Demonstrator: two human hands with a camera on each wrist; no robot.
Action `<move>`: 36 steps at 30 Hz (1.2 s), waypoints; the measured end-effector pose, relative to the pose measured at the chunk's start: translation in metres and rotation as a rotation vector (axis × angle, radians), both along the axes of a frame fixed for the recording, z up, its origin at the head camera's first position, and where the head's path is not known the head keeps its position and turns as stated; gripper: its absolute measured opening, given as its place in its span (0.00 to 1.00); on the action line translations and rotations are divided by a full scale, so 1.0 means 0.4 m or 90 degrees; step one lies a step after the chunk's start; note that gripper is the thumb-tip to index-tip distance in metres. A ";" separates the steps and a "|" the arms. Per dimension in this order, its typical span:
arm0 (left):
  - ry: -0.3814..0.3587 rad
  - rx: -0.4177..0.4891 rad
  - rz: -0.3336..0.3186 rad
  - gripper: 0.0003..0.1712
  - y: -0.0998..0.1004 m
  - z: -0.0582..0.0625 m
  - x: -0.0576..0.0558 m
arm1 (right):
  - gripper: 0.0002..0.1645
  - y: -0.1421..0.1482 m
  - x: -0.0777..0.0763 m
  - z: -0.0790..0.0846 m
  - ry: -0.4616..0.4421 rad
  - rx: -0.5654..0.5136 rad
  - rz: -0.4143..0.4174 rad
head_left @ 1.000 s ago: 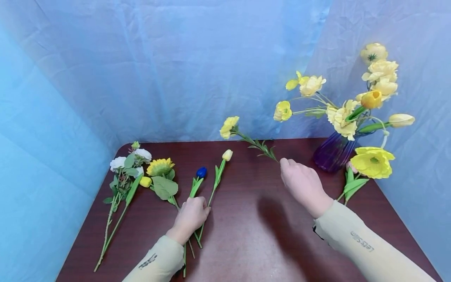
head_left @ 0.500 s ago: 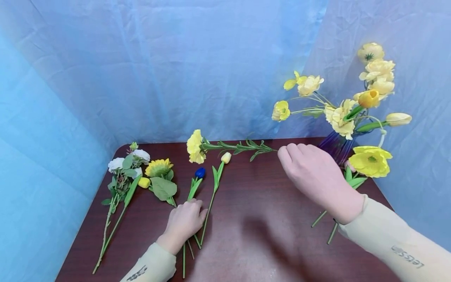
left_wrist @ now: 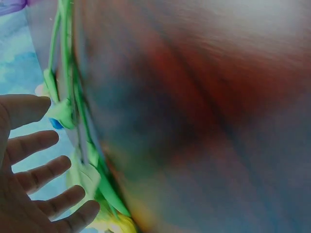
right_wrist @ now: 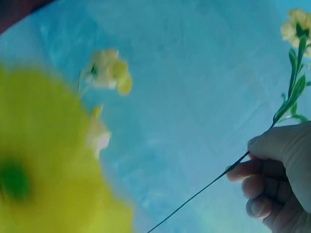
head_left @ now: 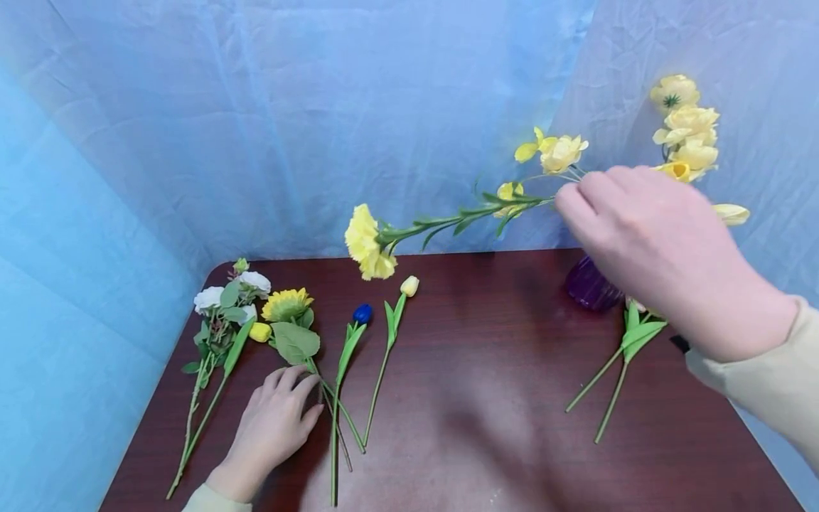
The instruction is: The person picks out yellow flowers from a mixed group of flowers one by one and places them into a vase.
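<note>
My right hand point(head_left: 665, 256) pinches the thin stem of a yellow carnation point(head_left: 367, 242) between thumb and fingers, as the right wrist view shows point(right_wrist: 277, 170). The carnation's head points left, above the table's back edge. Behind that hand stands a purple vase point(head_left: 591, 286) of yellow and cream flowers, partly hidden. My left hand point(head_left: 275, 419), its fingers spread, hovers beside the stems of a sunflower point(head_left: 288, 306) and a blue tulip point(head_left: 362, 314). Nothing lies in its palm in the left wrist view point(left_wrist: 39, 170). A cream tulip point(head_left: 410, 286) lies right of the blue one.
White roses point(head_left: 208, 300) and a yellow tulip point(head_left: 259, 332) lie at the left of the dark wooden table point(head_left: 473, 341). A pink tulip's leaves point(head_left: 640, 338) and two stems lie near the vase. A blue cloth point(head_left: 384, 128) hangs behind the table.
My right hand has moved right and up toward the vase with the carnation, whose head swung left and down. My left hand has left the blue tulip's stem and shifted left, spreading its fingers.
</note>
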State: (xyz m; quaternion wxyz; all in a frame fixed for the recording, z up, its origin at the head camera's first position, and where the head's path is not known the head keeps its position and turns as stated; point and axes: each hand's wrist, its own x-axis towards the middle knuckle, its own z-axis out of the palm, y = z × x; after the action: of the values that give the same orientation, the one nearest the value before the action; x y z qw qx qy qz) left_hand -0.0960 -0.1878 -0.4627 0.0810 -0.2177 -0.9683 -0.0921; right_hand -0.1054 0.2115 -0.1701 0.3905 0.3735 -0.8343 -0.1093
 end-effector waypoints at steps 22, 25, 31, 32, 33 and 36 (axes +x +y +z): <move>-0.220 -0.046 0.063 0.37 -0.070 -0.044 0.043 | 0.04 0.306 -0.170 0.018 -0.148 -0.111 -0.213; -0.224 -0.049 0.063 0.37 -0.069 -0.044 0.042 | 0.05 0.343 -0.187 -0.003 -0.186 -0.145 -0.263; -0.240 -0.055 0.064 0.38 -0.066 -0.046 0.042 | 0.09 0.394 -0.199 -0.026 -0.222 -0.231 -0.340; -0.242 -0.056 0.064 0.38 -0.066 -0.047 0.043 | 0.10 0.398 -0.199 -0.024 -0.221 -0.249 -0.345; -0.244 -0.056 0.065 0.38 -0.066 -0.047 0.043 | 0.11 0.401 -0.200 -0.020 -0.220 -0.268 -0.348; -0.241 -0.057 0.066 0.38 -0.066 -0.049 0.046 | 0.12 0.400 -0.200 -0.004 -0.228 -0.325 -0.346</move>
State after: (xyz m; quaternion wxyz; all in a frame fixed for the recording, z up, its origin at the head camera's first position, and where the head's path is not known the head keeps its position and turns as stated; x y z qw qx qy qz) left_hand -0.0776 -0.2143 -0.4825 -0.1075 -0.1495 -0.9793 -0.0838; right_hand -0.1853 0.3717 -0.1717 0.2762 0.0440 -0.9576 0.0691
